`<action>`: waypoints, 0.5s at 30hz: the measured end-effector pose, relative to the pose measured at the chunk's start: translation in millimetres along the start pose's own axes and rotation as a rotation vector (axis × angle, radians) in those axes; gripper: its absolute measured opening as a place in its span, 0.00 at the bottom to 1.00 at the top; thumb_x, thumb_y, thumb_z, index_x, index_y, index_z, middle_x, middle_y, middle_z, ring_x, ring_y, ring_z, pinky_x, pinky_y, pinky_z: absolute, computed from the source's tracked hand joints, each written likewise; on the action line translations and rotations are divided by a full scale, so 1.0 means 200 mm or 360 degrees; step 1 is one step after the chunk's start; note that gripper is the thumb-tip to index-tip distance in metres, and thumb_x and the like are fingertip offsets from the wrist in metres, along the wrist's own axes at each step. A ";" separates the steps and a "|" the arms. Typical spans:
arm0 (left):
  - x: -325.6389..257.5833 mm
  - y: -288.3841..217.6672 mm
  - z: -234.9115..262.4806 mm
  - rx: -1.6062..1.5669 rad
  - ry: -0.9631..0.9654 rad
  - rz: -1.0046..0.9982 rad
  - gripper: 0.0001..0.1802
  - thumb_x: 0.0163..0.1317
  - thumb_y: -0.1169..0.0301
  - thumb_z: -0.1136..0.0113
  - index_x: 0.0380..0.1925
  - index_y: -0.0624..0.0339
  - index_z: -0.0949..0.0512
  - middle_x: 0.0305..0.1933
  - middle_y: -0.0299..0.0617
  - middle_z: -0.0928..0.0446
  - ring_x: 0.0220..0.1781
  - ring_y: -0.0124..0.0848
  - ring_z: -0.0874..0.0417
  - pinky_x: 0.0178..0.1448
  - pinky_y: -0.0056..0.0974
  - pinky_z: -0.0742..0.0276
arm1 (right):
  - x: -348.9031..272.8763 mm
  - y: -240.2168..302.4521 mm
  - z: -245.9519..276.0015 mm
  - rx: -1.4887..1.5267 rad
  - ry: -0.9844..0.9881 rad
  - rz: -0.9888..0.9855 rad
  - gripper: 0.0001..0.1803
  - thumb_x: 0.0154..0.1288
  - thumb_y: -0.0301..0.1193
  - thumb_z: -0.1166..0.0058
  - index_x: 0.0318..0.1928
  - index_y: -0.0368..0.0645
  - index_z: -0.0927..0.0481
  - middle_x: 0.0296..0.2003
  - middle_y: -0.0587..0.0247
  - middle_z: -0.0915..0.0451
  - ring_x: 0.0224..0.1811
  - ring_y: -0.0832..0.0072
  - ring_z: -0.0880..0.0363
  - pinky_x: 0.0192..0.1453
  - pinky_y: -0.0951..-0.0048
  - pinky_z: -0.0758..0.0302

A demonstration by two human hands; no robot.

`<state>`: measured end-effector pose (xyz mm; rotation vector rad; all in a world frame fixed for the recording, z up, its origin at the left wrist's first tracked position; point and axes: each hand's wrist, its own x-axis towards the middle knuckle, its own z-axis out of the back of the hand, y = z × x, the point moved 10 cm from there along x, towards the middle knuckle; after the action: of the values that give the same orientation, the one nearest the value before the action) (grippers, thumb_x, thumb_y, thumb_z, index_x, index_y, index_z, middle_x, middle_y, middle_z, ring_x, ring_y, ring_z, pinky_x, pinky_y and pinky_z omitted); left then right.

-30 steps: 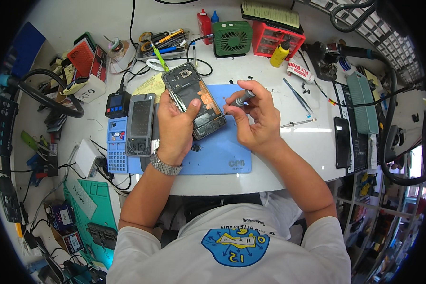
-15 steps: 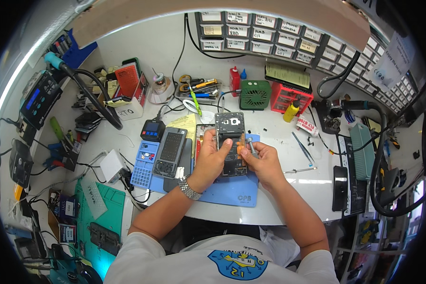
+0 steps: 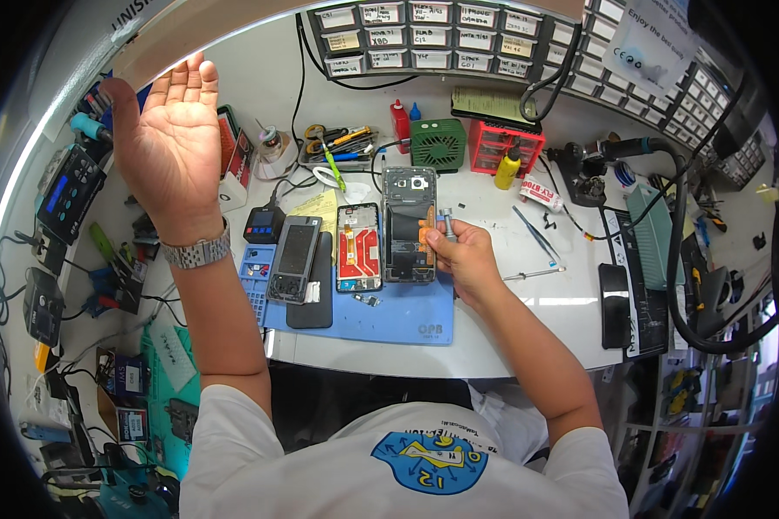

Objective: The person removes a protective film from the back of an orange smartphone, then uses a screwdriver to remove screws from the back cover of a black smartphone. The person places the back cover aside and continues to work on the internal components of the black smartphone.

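Note:
An opened phone body lies on the blue work mat with its insides showing. My right hand rests at its right edge, fingers pinched on a small grey screwdriver and touching an orange part of the phone. Beside the body lies a removed phone panel with a red inner face. Left of that, a grey phone rests on a black slab. My left hand is raised high at the left, palm open, fingers spread, holding nothing. A metal watch sits on that wrist.
Tweezers and a thin probe lie right of the mat. A green fan, red parts drawer, yellow bottle and tool cup stand at the back. A black phone lies far right. Cables and instruments crowd the left.
My left hand has left the phone and risen high to the left, palm open. My right hand stays at the phone's right edge. The view has tilted further up the wall.

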<state>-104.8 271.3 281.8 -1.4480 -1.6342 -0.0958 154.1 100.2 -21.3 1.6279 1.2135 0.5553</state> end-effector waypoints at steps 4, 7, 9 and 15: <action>0.08 0.01 0.02 -0.0262 0.0028 0.0029 0.44 0.74 0.56 0.26 0.76 0.70 0.38 0.71 0.56 0.35 0.72 0.48 0.32 0.75 0.53 0.31 | 0.02 -0.01 0.03 -0.0028 0.0049 0.0006 0.05 0.78 0.23 0.37 0.49 0.34 0.17 0.40 0.63 0.12 0.34 0.84 0.14 0.33 0.81 0.21; 0.10 0.01 0.00 -0.0305 0.0103 0.0037 0.37 0.74 0.60 0.27 0.74 0.65 0.33 0.69 0.52 0.32 0.68 0.47 0.31 0.68 0.52 0.31 | 0.03 -0.01 0.05 -0.0067 0.0018 0.0019 0.04 0.78 0.23 0.36 0.48 0.34 0.16 0.38 0.64 0.13 0.29 0.88 0.21 0.29 0.83 0.28; 0.11 -0.01 0.00 -0.0324 0.0172 0.0051 0.35 0.75 0.62 0.29 0.74 0.64 0.33 0.70 0.53 0.32 0.69 0.47 0.31 0.67 0.54 0.32 | 0.00 0.02 0.01 -0.0032 -0.0024 0.0026 0.05 0.78 0.23 0.36 0.48 0.34 0.16 0.37 0.64 0.13 0.28 0.88 0.22 0.29 0.83 0.29; 0.13 0.01 -0.02 -0.0543 0.0344 0.0232 0.33 0.75 0.61 0.28 0.71 0.66 0.30 0.68 0.53 0.29 0.68 0.47 0.30 0.67 0.54 0.33 | 0.01 0.01 0.03 -0.0047 0.0004 0.0054 0.07 0.78 0.25 0.35 0.49 0.34 0.17 0.39 0.65 0.13 0.31 0.88 0.20 0.32 0.85 0.26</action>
<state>-98.2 288.3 300.5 -1.7427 -1.3766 -0.4505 161.5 99.4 -22.6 1.6261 1.1760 0.5944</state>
